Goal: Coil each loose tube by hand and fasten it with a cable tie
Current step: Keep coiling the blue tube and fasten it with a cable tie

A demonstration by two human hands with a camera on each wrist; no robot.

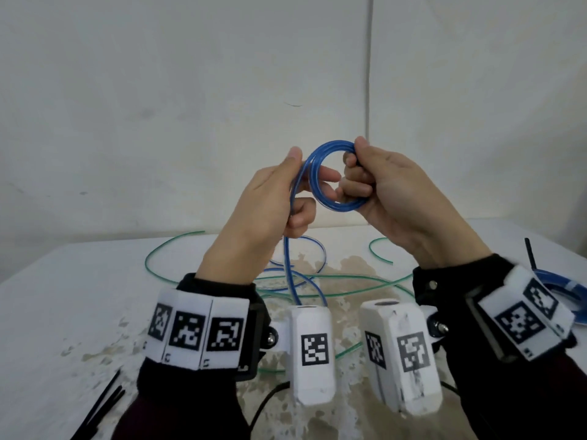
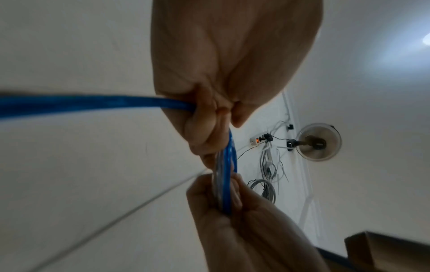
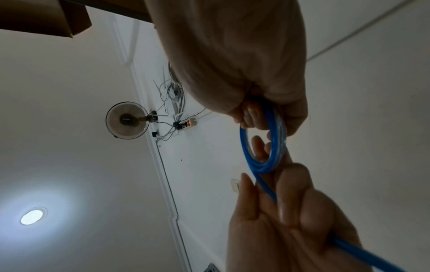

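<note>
The white tabletop (image 1: 63, 296) carries loose green tube (image 1: 165, 246) and the slack of the blue tube (image 1: 330, 173). The blue tube is translucent and glossy, wound into a small multi-turn ring that I hold above the tabletop. My right hand (image 1: 390, 192) grips the ring's right side with curled fingers. My left hand (image 1: 273, 198) pinches the left side and grips the tail, which hangs to the tabletop. Black cable ties (image 1: 104, 404) lie at lower left.

No legible words, brands or numbers anywhere. Only black-and-white square coded markers, printed on the white wrist bands (image 1: 198, 333) at 7 and 4 o'clock and on the white camera housings (image 1: 313, 347) at 6 o'clock.
</note>
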